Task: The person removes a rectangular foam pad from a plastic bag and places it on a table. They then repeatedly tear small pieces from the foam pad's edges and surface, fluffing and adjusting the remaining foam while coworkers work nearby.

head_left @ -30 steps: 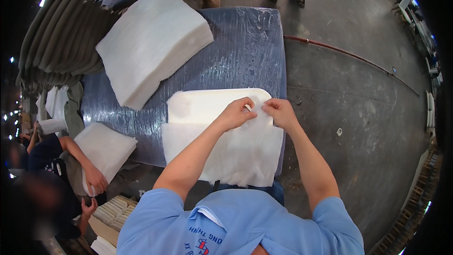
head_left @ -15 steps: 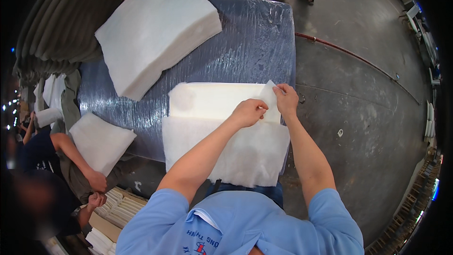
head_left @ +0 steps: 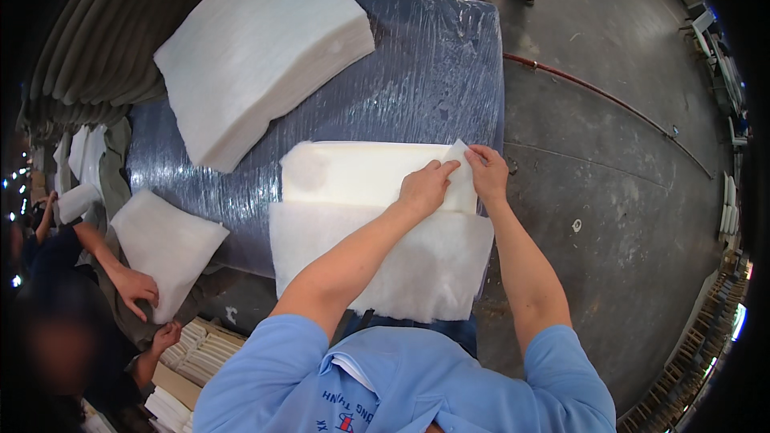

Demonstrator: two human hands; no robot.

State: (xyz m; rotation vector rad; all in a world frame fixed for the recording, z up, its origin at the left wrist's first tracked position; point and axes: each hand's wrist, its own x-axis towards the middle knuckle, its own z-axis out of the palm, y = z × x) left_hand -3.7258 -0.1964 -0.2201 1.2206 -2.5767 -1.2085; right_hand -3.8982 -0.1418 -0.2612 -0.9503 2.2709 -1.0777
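A cream foam pad (head_left: 361, 170) lies in front of me on the plastic-wrapped stack. Its near part is covered by a sheet of white wadding (head_left: 385, 261), which hangs over the near edge. At the pad's far right corner, a small white flap of wadding (head_left: 459, 149) stands up. My right hand (head_left: 488, 175) pinches this flap between thumb and fingers. Closed fingers of my left hand (head_left: 427, 188) meet the same flap from its left side; the exact grip of the fingertips is partly hidden.
A thick white wadding block (head_left: 261, 56) sits far left on the blue-grey wrapped stack (head_left: 425, 56). Grey-green folded pieces (head_left: 104, 40) are piled beyond it. A co-worker's hand (head_left: 136, 287) is beside another white wadding piece (head_left: 168, 240). A reddish hose (head_left: 577, 80) crosses the floor at right.
My left hand has moved slightly right and away from me, its fingertips now at the flap. My right hand stays at the corner. The co-worker's hand has opened and shifted left.
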